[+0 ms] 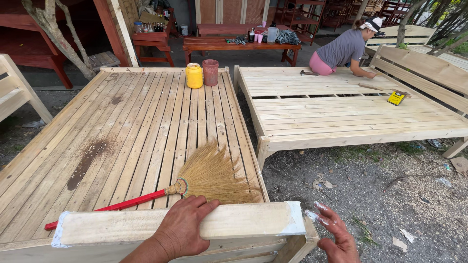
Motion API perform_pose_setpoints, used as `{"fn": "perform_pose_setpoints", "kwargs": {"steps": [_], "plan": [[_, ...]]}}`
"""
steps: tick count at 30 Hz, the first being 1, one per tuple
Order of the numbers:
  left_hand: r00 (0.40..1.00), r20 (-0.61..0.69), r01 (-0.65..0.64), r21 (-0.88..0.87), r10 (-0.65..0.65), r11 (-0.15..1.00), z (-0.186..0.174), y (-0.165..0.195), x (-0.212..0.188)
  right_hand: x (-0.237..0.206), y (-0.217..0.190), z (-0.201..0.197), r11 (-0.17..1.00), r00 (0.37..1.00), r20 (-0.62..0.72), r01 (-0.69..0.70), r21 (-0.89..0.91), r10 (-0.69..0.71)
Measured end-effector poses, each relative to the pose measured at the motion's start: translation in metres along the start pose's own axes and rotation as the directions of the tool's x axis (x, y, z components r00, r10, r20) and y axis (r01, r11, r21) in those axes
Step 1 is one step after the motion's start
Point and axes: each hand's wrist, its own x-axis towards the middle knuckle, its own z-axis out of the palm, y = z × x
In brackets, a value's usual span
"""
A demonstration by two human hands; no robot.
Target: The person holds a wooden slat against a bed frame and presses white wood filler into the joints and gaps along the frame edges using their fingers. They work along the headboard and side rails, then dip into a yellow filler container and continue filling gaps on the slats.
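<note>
Pale raw wood, slatted bed frame (146, 122), unfinished, viewed from its foot end.

Board (175, 225): thick end rail standing across the near edge of the frame, its two ends smeared with white filler or glue.

Left hand (183, 228): laid flat over the top of the board, fingers spread and draped across its far face, pressing rather than gripping.

Right hand (334, 234): open, released, fingers splayed in the air just off the board's right end; fingertips coated in the same white paste. It holds nothing.

Broom (195, 182): straw head, red handle, lying on the slats just behind the board, touching neither hand.

Yellow jar (194, 75) and brown-red jar (210, 72): upright, side by side at the far end of the frame.

Second bed frame (351, 109): alongside to the right, with a yellow tape measure (396, 98) on it; another person (346, 48) kneels at its far side.

Handling note, as judgement: the paste looks wet, so the left palm should bear evenly downward to keep the board square, while the coated fingers work the right end only, staying off clean faces. The loose bristles nearby could stick to the paste.
</note>
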Motion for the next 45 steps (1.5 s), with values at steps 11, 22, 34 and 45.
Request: {"fn": "perform_pose_setpoints", "kwargs": {"steps": [11, 22, 34, 45], "plan": [[0.996, 0.085, 0.01, 0.009, -0.01, 1.0, -0.003, 0.002, -0.001, 0.024, -0.052, 0.012, 0.91, 0.982, 0.161, -0.021, -0.415, 0.096], [0.968, 0.216, 0.13, 0.006, -0.128, 0.991, -0.003, 0.006, -0.002, 0.007, -0.028, 0.011, 0.924, 0.976, 0.201, 0.15, -0.351, -0.082], [0.953, 0.154, 0.276, -0.08, -0.261, 0.958, -0.011, 0.002, -0.003, -0.019, 0.024, 0.014, 0.955, 0.934, 0.22, 0.251, 0.158, -0.282], [0.938, 0.15, 0.326, -0.085, -0.311, 0.942, -0.003, 0.006, -0.01, -0.034, 0.008, 0.021, 0.831, 0.885, 0.097, -0.461, 0.312, 0.455]]}}
